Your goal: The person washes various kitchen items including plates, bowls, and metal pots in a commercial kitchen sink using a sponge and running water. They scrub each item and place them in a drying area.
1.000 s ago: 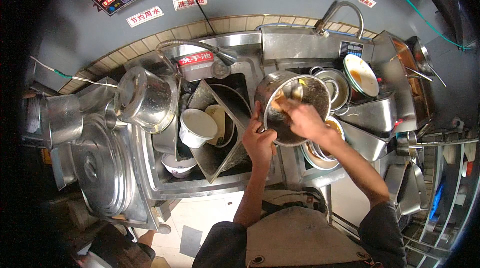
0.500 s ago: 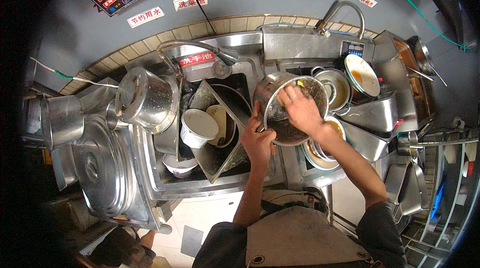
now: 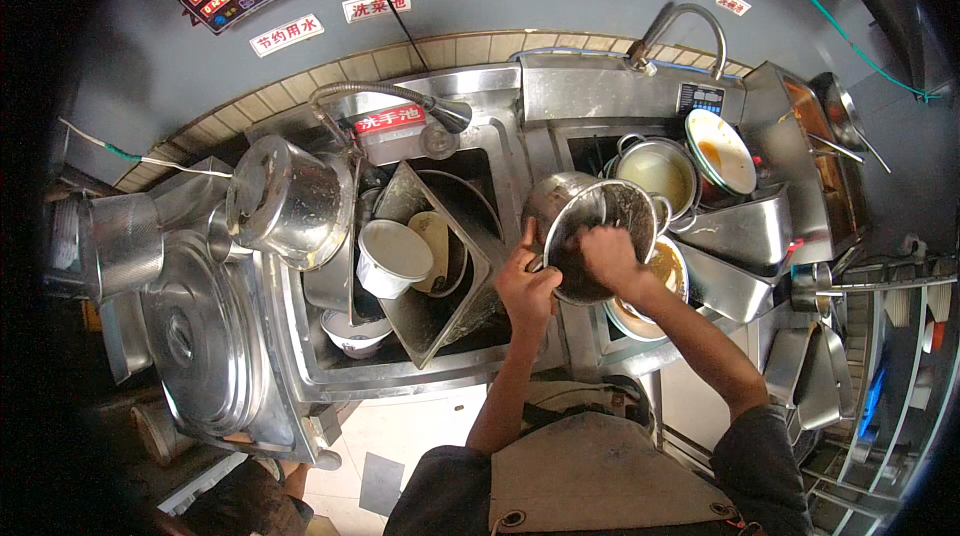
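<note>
Since half a second ago, the deep round stainless-steel pot has shifted a little nearer the wearer, and the bare right hand has dropped toward the near side of its mouth. On my head feed, the pot is held tilted, mouth toward the wearer, above the left edge of the right-hand steel sink basin. The bare left hand is closed on its left side, thumb at the rim and index finger up the outer wall; I can't tell whether a handle is inside that grip. The right hand is in the mouth with fingers bent, their tips hidden, so I can't tell whether it holds anything. I'd judge the pot stiff, moderately heavy and slippery if wet; I'd grip the rim at its left and support the wall.
</note>
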Available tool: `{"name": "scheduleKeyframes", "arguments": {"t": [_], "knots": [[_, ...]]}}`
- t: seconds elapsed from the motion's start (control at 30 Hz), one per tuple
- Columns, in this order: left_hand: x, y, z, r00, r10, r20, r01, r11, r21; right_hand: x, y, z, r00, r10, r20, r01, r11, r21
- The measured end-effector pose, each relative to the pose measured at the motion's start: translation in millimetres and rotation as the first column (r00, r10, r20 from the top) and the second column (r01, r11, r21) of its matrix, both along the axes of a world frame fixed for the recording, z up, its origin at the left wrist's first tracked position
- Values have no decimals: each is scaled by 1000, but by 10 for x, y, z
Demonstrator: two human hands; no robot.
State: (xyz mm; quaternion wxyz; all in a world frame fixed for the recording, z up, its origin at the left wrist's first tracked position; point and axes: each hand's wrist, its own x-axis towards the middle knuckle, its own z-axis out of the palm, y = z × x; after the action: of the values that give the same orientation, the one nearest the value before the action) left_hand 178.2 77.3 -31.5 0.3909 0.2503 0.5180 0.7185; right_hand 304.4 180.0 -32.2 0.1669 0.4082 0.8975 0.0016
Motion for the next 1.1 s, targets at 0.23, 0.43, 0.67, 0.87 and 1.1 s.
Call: {"name": "scheduleKeyframes", "arguments": {"t": [0.23, 0.43, 0.67, 0.87, 1.1], "knots": [[164, 15, -296, 997, -66, 31, 69, 992, -110, -189, -254, -17, 695, -317, -645, -100, 846, -524], [44, 65, -155, 968, -107, 225, 148, 974, -169, -230, -197, -253, 893, 121, -433, -144, 989, -22], [72, -25, -490, 994, -111, 27, 112, 991, -67, -99, -67, -419, 939, 256, -230, -189, 942, 279], [92, -20, -269, 959, -110, 261, 156, 974, -162, 85, -27, -713, 980, 162, -113, -113, 930, 351], [80, -32, -593, 863, -35, 504, 164, 963, -214, 186, -243, -855, 996, -78, 36, 77, 997, 20]]}}
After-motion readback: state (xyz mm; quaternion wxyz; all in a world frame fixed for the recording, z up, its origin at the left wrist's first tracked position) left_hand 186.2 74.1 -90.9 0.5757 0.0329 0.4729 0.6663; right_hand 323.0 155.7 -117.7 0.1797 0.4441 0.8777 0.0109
